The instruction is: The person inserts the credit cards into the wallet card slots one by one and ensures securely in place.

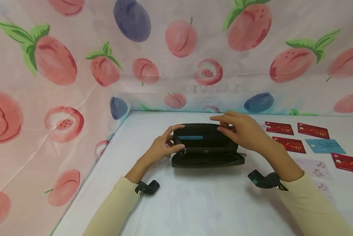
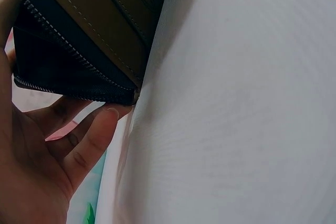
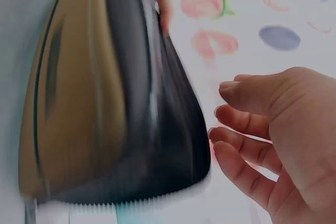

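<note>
A dark zip-around wallet (image 1: 208,160) lies with its mouth spread wide, its brown outer face (image 2: 94,14) showing in the left wrist view. Inside, a blue card (image 1: 191,138) shows along a back slot. My left hand (image 1: 163,146) grips the wallet's left end, thumb on the near side and index finger at the far rim. Over the right end hovers my right hand (image 1: 242,131), its fingers loosely bent and holding nothing. In the right wrist view the right fingertips (image 3: 223,148) are close beside the wallet's blurred dark side (image 3: 178,145).
To the right lie several red VIP cards (image 1: 291,145) and a light blue VIP card (image 1: 325,146). Pale cards with a floral print (image 1: 313,167) sit nearer, partly behind my right sleeve (image 1: 309,203). A fruit-patterned cloth (image 1: 164,88) borders the white table (image 1: 208,203) behind and at left.
</note>
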Tool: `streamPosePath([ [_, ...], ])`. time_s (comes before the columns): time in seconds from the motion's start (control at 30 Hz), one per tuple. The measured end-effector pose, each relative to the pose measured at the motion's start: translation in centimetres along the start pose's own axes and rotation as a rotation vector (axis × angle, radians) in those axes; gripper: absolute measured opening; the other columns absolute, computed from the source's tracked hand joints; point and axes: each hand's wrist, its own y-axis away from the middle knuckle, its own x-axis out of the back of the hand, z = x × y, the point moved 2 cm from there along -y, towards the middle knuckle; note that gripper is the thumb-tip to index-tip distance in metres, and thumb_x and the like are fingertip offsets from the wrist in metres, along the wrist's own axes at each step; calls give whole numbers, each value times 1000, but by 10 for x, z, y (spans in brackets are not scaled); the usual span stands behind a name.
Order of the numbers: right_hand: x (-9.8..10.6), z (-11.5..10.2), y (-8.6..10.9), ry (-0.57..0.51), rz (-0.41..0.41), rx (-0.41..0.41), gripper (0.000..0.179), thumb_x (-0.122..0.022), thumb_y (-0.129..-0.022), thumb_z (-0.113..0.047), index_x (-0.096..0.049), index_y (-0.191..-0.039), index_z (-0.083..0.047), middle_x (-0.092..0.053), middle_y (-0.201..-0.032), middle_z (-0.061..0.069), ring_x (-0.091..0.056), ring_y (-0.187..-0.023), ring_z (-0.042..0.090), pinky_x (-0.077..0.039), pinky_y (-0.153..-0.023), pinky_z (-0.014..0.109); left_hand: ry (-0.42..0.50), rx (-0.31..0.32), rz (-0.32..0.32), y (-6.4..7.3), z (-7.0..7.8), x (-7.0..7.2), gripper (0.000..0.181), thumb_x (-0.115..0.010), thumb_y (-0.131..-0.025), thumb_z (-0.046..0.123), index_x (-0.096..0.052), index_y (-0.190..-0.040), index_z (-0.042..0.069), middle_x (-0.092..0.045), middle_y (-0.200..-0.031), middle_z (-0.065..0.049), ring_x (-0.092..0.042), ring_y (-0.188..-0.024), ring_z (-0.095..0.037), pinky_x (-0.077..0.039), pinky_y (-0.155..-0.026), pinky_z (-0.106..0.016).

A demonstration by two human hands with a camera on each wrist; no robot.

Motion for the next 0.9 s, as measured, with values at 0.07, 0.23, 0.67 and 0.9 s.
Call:
streamPosePath([
  [0.07, 8, 12, 9, 5, 25, -39, 43, -73, -83, -2, -65, -124, -11, -58, -85, -2, -53, -70, 9, -51, -60, 33, 1, 2, -5, 3, 10, 1, 64, -66, -92, 21, -33, -145, 36, -59, -84, -10, -66, -73, -23, -48, -55, -51],
  [0.23, 21, 45, 34, -9, 71, -190, 38, -74, -84, -6, -66, -120, -9, -62, -85, -1, -57, -77, 13, -52, -64, 27, -3, 2, -5, 3, 9, 1, 63, -66, -91, 29, -33, -143, 43, -58, -84, -10, -66, -72, -22, -49, -54, -46],
  [0.67, 6, 106, 83, -145, -142, -603, 51, -70, -88, -36, -59, -126, -5, -62, -110, 17, -53, -95, 31, -50, -59, 32, 2, -6, -8, 1, 0, -1, 62, -65, -92, 37, -30, -142, 49, -57, -86, -10, -64, -75, -21, -51, -54, -41],
  [0.9, -7, 116, 92, -94, -175, -605, 50, -78, -81, -30, -63, -122, -4, -63, -109, 16, -50, -86, 27, -43, -65, 34, 0, -7, -17, 0, 1, -2, 62, -65, -92, 37, -30, -142, 49, -59, -88, -9, -64, -75, -21, -52, -55, -41],
])
